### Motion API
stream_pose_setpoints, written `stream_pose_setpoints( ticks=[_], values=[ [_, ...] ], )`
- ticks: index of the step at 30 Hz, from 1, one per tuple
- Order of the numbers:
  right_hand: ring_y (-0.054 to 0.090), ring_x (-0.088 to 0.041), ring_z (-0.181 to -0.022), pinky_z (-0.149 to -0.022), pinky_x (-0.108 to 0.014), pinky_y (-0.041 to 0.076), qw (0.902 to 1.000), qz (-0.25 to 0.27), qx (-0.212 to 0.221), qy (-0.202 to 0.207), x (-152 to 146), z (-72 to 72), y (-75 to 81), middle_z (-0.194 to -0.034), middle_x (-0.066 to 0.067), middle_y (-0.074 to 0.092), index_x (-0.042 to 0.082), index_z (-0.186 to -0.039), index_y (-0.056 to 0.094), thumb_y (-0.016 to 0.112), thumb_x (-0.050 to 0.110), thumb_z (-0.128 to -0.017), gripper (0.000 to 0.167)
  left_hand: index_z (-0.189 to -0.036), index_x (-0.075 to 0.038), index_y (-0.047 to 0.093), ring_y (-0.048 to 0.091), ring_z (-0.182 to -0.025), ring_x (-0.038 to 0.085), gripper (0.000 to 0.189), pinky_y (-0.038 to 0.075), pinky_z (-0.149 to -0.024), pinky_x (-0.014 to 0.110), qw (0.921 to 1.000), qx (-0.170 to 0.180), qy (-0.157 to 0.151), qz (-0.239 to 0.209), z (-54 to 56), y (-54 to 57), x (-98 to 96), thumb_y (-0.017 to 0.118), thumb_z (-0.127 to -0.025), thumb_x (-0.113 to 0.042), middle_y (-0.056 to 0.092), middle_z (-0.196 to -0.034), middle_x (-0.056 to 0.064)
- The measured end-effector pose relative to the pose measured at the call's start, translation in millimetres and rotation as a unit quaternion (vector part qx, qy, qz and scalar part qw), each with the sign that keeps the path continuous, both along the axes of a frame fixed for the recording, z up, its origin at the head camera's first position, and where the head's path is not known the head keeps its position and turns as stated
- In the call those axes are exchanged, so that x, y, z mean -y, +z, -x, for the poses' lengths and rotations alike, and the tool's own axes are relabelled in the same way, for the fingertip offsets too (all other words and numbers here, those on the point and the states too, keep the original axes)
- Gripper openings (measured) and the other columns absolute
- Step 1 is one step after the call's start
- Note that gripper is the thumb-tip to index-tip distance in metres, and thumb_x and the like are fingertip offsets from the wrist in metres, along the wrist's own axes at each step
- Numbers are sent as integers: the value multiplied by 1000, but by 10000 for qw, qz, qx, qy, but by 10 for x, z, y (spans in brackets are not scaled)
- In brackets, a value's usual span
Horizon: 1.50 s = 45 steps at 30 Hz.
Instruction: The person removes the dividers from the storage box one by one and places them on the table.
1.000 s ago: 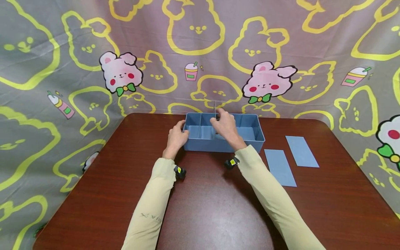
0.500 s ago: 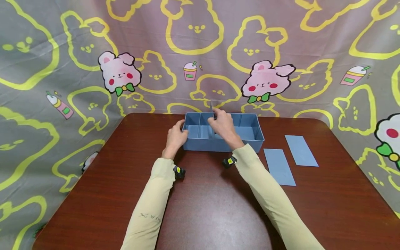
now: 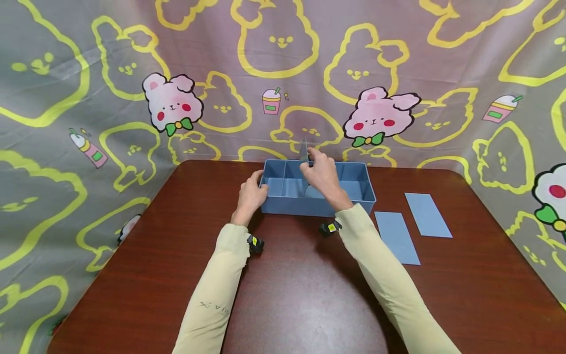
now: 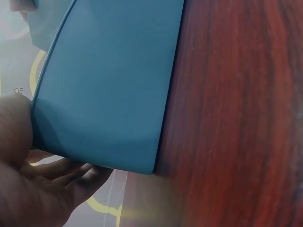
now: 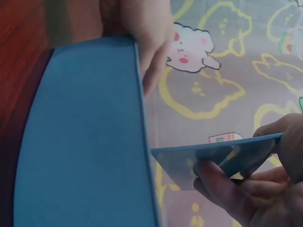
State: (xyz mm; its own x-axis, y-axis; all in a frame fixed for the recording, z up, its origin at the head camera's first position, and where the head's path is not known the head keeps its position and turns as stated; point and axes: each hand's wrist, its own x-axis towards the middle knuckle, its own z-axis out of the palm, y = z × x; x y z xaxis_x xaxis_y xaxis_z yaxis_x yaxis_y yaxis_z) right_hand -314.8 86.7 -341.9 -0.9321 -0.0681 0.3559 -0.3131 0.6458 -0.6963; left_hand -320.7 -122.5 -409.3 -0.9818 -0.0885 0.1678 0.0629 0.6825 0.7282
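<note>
A long blue box [image 3: 292, 206] stands toward the far side of the table, with compartments at its left and right ends. My left hand [image 3: 250, 194] grips its left end, thumb at the rim and fingers round the end wall; the left wrist view shows them at the box's corner. Over the middle of the box, my right hand [image 3: 323, 172] pinches a thin blue divider panel [image 3: 303, 150] between thumb and fingers. The panel [image 5: 177, 165] stands upright, rising above the rim. In the head view, the right hand hides part of the box's inside.
Two flat blue panels, a nearer one [image 3: 397, 237] and a farther one [image 3: 428, 214], lie on the table right of the box. A divider [image 3: 284, 178] is set in the box's left part. Behind the dark wooden table [image 3: 292, 295] hangs a patterned curtain [image 3: 212, 54].
My right hand has shifted slightly up and right, raising the divider panel and turning it so more of its face shows. The left hand keeps its grip on the box.
</note>
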Motion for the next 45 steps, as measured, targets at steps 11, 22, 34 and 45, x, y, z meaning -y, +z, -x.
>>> stream_pose_setpoints(
  ticks=[11,22,34,45],
  values=[
    [40,-12,-47,-51,-29,33,9990,90,174,404,-186,-64,93,-130,-14,65,13,-139,54,52,14,-88,51,-146,-15,46,59,-112,36,53,48,-94,50,10000,21,-49,-70,-24,18,-8,48,-93,-15,59,-136,12],
    [69,-34,-95,-75,-44,51,9989,-200,-162,383,-238,-143,101,-122,-18,69,7,-123,63,56,12,-87,37,-143,-16,49,60,-112,39,53,47,-94,52,10000,-51,15,-40,-39,23,-5,48,-90,-15,63,-131,12],
    [45,-22,-55,-65,-38,41,9924,-755,-795,558,-340,-293,63,-121,-17,69,7,-119,63,55,8,-90,30,-143,-18,49,60,-116,38,53,47,-96,52,10000,-52,42,-1,-30,5,-10,49,-90,-16,63,-132,11],
    [34,-12,-43,-48,-27,30,9796,-1290,-1061,1121,-496,-525,25,-88,-13,69,5,-119,60,53,5,-94,26,-142,-19,50,59,-116,38,53,47,-96,52,10000,-59,47,7,-24,11,-7,49,-89,-16,63,-133,11]
  ],
)
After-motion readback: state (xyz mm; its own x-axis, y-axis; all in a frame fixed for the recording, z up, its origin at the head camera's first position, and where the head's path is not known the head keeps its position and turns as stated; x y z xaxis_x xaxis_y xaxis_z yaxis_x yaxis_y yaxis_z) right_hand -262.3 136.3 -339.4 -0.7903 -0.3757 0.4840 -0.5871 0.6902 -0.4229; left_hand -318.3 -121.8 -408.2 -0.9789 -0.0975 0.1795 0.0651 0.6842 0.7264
